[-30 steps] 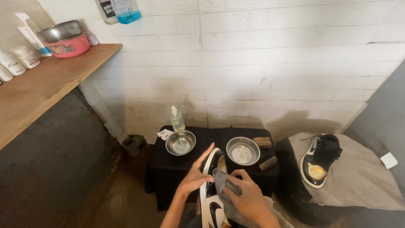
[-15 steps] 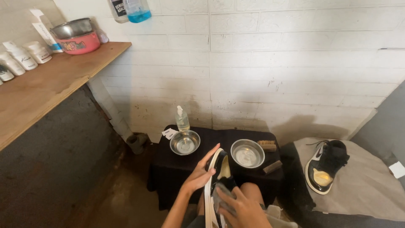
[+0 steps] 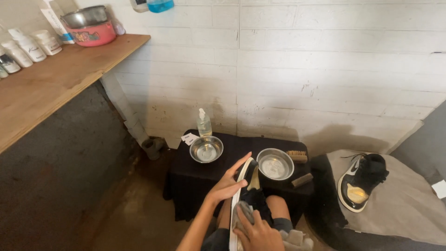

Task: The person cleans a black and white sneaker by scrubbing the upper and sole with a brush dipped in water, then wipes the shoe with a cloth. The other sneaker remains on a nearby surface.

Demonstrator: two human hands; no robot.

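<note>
My left hand point(image 3: 228, 185) rests flat against the white sole of a black, white and tan sneaker point(image 3: 248, 186) held over my lap, toe pointing away from me. Lower down, my right hand point(image 3: 257, 232) presses a grey cloth point(image 3: 242, 214) against the shoe's dark upper. The cloth's loose end hangs by my knee at the bottom edge. Just beyond the shoe stands a low table draped in black point(image 3: 232, 153) with two steel bowls point(image 3: 206, 148) point(image 3: 275, 163).
On the table are also a small pump bottle point(image 3: 203, 123), a wooden brush point(image 3: 296, 155) and a dark block point(image 3: 302, 180). A matching sneaker point(image 3: 361, 181) lies on a grey cloth-covered seat at right. A wooden shelf point(image 3: 51, 88) with jars and bowls runs along the left.
The view has tilted up and shifted, so things sit lower in frame. My right hand with the cloth slid down the shoe toward me; my left hand kept its hold.
</note>
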